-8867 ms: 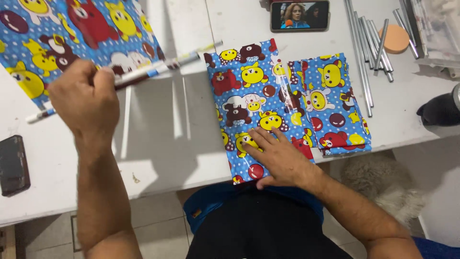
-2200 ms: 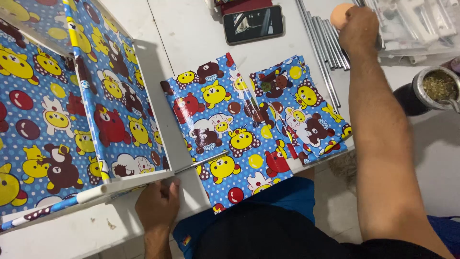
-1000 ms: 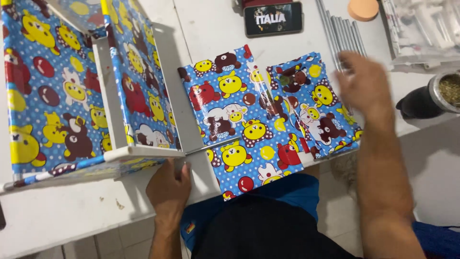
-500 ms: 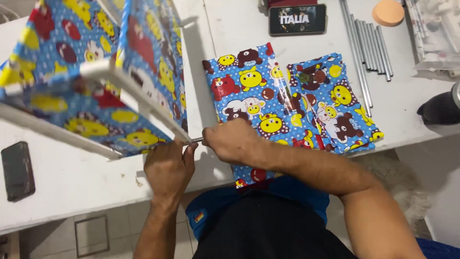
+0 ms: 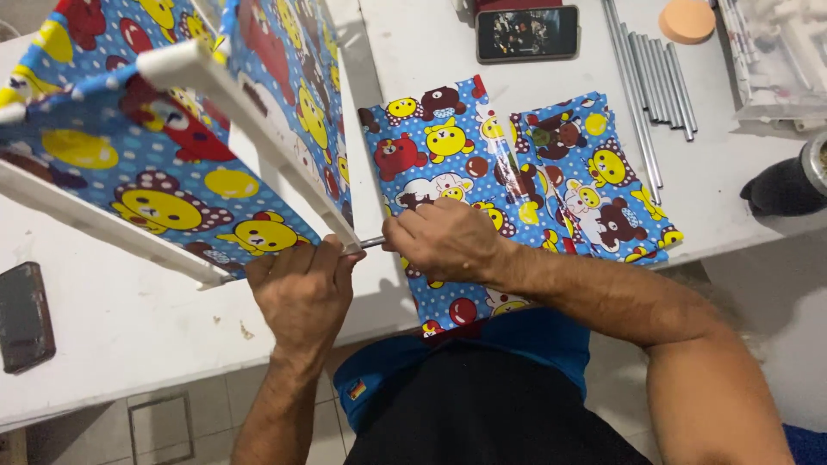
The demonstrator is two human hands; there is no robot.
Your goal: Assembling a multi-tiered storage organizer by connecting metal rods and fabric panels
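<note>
1. A thin metal rod (image 5: 372, 244) sits just left of the frame's centre, a short bare stretch of it showing between the two hands. It runs into the corner of a fabric-covered frame (image 5: 181, 146).
2. The left hand (image 5: 301, 288) is clenched around that lower corner, fingers curled over the white plastic tube where the rod enters.
3. The right hand (image 5: 444, 241) pinches the rod's free end, knuckles up, lying over a flat fabric panel (image 5: 439, 172).
4. The frame fills the upper left of the picture, tilted and lifted off the worktop (image 5: 129, 319). Its white tubes are round and smooth; glossy blue sheeting with white dots and cartoon bears in yellow, red and brown is stretched over them.
5. The flat panel, of the same print, lies at centre. A second folded panel (image 5: 594, 181) lies just beside it to the right, edges touching or overlapping.
6. Upper right: a bundle of long grey metal rods (image 5: 655, 77) lying parallel, a round orange pad (image 5: 687, 19), and a clear plastic bag (image 5: 780, 60).
7. At top centre a phone (image 5: 527, 34) lies with its screen lit; another dark phone (image 5: 24, 314) lies at the left edge.
8. A dark cup (image 5: 788, 185) stands at the right edge.
9. The worktop is white, matt and lightly scuffed; pale floor tiles (image 5: 103, 430) show below it.
</note>
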